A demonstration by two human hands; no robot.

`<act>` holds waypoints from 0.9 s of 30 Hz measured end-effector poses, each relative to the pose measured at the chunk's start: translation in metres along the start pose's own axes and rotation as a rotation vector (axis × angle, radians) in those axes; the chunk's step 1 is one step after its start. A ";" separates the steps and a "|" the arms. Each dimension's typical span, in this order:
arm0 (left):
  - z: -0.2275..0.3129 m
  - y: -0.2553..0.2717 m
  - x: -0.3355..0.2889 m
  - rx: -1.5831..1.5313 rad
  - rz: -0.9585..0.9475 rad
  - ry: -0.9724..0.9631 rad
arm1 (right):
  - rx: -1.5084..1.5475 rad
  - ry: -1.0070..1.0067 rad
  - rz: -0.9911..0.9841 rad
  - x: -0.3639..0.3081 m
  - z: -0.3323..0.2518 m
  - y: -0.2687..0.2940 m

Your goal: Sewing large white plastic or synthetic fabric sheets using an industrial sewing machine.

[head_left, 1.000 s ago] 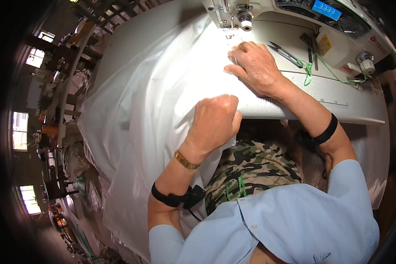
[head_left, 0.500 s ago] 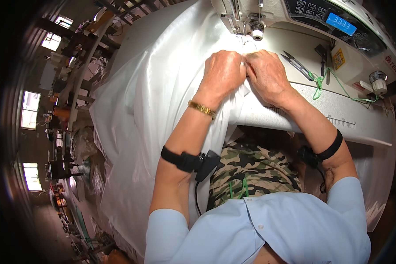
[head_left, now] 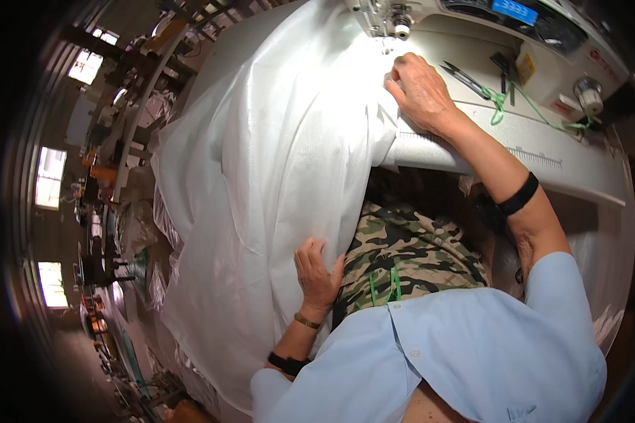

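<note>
One big sheet of white cloth (head_left: 275, 183) fills the middle of the frame, thin and faintly woven-looking, creased in long folds, running from the sewing machine (head_left: 473, 28) at the top centre down over the near edge of the pale surface (head_left: 557, 151) and on toward the lower left. The right hand (head_left: 422, 93), at the upper centre, lies palm down on the cloth's top corner just below the machine's needle, fingers bent and pinching the cloth's edge against the surface. The left hand (head_left: 317, 273), lower centre, rests flat and open against the hanging part of the cloth beside the camouflage trousers (head_left: 409, 257), fingers spread, gripping nothing. The cloth thus lies under the right hand and behind the left one. A pair of small snips (head_left: 466, 79) and a green cord (head_left: 515, 106) lie on the surface to the right of the right hand, apart from it.
</note>
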State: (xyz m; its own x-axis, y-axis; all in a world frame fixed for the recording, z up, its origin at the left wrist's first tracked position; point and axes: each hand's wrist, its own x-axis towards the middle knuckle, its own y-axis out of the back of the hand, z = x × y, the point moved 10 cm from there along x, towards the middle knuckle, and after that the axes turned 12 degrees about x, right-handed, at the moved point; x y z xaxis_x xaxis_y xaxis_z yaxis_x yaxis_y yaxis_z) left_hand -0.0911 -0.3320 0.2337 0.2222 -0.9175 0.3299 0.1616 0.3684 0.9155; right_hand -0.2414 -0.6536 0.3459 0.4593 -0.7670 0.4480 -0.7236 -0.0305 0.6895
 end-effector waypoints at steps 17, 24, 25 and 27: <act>-0.212 0.152 0.022 -0.706 0.166 0.662 | 1.069 -0.175 -0.102 -0.057 -0.008 -0.019; -0.100 0.178 0.063 0.303 0.341 0.098 | 1.021 -0.373 0.106 -0.176 0.005 -0.076; -0.069 0.176 0.060 0.258 0.332 0.056 | 1.023 -0.292 0.129 -0.179 0.011 -0.075; -0.005 0.156 0.051 0.030 0.254 -0.050 | 0.598 -0.329 -0.153 -0.178 0.029 -0.103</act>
State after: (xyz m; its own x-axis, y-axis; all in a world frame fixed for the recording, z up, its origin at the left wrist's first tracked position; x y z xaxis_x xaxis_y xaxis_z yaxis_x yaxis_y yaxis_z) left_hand -0.0500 -0.3202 0.3925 0.2039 -0.8025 0.5608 0.0782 0.5843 0.8077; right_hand -0.2636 -0.5325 0.1790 0.4674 -0.8772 0.1101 -0.8659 -0.4291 0.2570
